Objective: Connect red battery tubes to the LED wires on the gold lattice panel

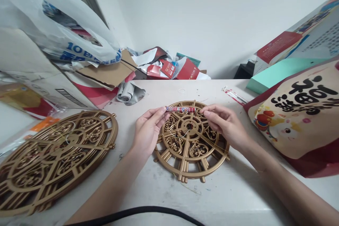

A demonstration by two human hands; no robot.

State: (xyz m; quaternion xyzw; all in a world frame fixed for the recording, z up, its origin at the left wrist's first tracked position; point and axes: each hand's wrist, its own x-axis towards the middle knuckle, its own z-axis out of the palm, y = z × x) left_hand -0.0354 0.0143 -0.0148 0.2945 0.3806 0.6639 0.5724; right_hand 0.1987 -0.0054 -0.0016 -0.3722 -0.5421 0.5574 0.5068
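Observation:
Between thumb and fingers, my left hand (148,127) pinches one end of a slim red patterned tube (182,109), held level. My right hand (225,122) is closed in a pinch just beyond the tube's other end, with a small gap showing; whatever its fingertips hold, if anything, is too small to make out. Below both hands lies a stack of gold wheel-shaped openwork pieces (187,152) with scrolls and spokes. Thin wire or thread strands cross its top. Another stack of the same gold wheels (71,155) rests at the left.
A white plastic bag (87,39) and a cardboard box (58,77) stand at the back left. Crumpled red and white packaging (169,69) is heaped against the wall. A large printed bag (299,113) is on the right. A black cable (137,210) crosses the near edge.

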